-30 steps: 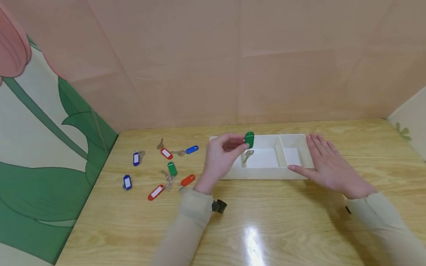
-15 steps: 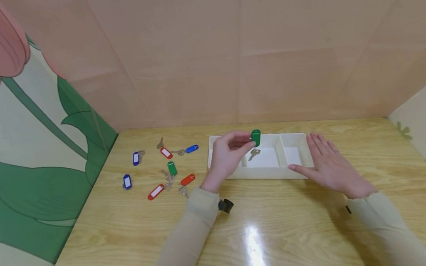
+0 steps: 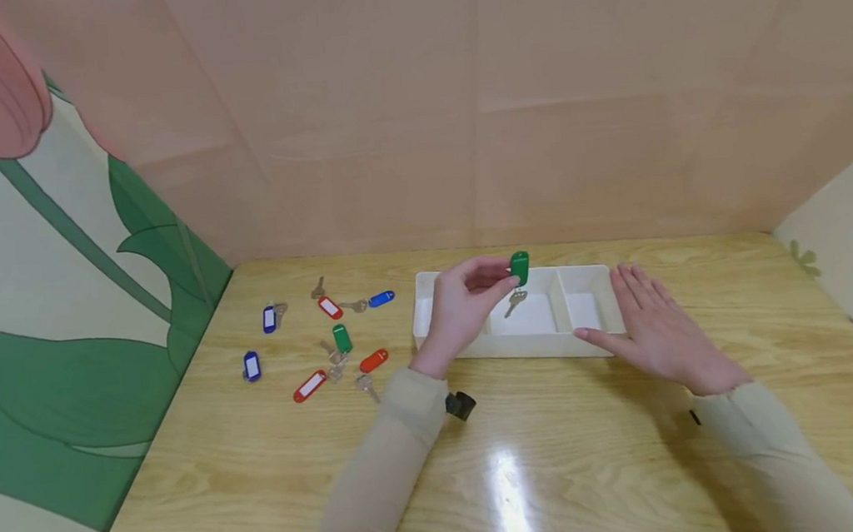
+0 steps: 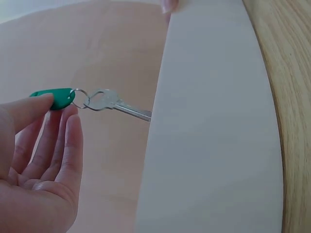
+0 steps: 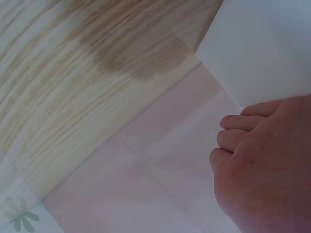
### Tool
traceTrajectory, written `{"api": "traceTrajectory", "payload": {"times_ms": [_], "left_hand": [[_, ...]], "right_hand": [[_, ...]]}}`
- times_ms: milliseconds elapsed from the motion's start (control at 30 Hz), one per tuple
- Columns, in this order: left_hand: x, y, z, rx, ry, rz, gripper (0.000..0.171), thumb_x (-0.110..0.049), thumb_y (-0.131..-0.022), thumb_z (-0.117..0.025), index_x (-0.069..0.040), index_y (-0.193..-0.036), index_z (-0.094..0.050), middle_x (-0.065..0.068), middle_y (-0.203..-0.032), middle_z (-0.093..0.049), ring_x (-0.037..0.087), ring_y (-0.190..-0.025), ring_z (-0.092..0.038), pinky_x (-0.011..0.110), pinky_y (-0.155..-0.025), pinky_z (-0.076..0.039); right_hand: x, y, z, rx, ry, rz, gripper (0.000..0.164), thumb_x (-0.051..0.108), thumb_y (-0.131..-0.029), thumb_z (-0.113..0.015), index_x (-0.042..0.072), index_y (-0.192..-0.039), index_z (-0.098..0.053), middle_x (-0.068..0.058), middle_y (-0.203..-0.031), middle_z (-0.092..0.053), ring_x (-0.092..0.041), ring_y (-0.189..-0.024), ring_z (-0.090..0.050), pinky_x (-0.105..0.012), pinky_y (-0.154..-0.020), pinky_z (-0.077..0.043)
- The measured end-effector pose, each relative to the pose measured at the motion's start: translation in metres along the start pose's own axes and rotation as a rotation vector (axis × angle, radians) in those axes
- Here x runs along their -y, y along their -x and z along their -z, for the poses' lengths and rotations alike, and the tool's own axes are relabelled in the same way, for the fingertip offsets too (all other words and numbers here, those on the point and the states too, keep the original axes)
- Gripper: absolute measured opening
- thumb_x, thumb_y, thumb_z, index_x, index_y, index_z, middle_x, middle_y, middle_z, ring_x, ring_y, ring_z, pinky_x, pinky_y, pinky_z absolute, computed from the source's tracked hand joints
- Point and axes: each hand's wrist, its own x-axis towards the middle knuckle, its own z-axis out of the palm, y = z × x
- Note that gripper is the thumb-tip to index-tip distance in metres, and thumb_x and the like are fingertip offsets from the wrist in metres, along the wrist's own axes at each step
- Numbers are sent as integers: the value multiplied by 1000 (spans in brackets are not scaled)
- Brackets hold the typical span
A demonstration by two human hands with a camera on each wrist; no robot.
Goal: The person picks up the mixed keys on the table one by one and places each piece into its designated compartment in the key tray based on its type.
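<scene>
My left hand [image 3: 467, 303] pinches a green key tag [image 3: 520, 268] between thumb and fingers above a white divided tray [image 3: 530, 345]. From the tag's ring a silver key [image 3: 515, 302] hangs over the middle compartment. The left wrist view shows the same green tag [image 4: 62, 98], its split ring and the key [image 4: 104, 100], whose tip passes behind the tray wall [image 4: 209, 121]. My right hand [image 3: 657, 333] rests against the tray's right end, fingers straight along the end wall and thumb at the front rim. Its fingers lie against the white wall in the right wrist view.
Left of the tray, several tagged keys lie spread on the wooden table [image 3: 562, 456]: a green tag [image 3: 342, 339], red tags such as this one [image 3: 310, 386], and blue tags, one [image 3: 381, 299] near the tray. A wall covering [image 3: 476, 128] rises behind the table.
My left hand has moved right with the green key tag, from near the left divider to over the middle compartment. The right hand has stayed at the tray's end.
</scene>
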Motion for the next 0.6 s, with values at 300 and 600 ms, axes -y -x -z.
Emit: {"api": "traceTrajectory", "payload": {"times_ms": [300,600], "left_hand": [[-5,-10,-11,7,11,-14,21,-8,-90,-79,-5,-110,-75,0,-99,-75,11,-88,-70,28,-81,-58],[-10,-15,-21,11,6,24,21,-9,-90,-80,-6,-110,-75,-2,-96,-74,9,-86,-69,26,-81,-58]], "right_hand": [[-2,-2,-1,10,-1,-3,112,73,-96,-47,-2,-158,9,-25,-165,10,-39,-151,13,-52,-120,12],[-3,-1,-1,1,-7,3,111,71,-96,-48,-1,-159,8,-25,-166,8,-38,-151,13,-52,-120,11]]}}
